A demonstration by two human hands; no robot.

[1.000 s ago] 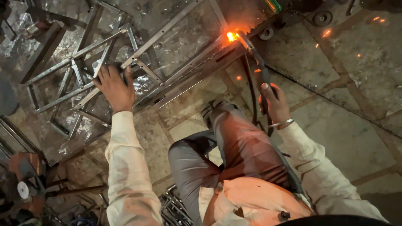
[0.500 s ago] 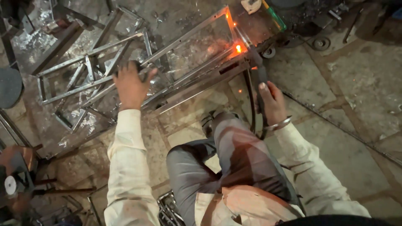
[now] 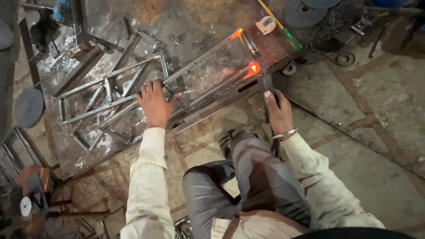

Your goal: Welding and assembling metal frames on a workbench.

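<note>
We press our left hand, fingers spread, flat on the grey welded steel bar frame lying on the stone floor. Our right hand is closed around the dark welding electrode holder, whose tip glows orange at the frame's right end corner.

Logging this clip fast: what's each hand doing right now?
Left hand: open, pressed flat on the metal frame.
Right hand: closed, holding the welding holder at the glowing joint.
</note>
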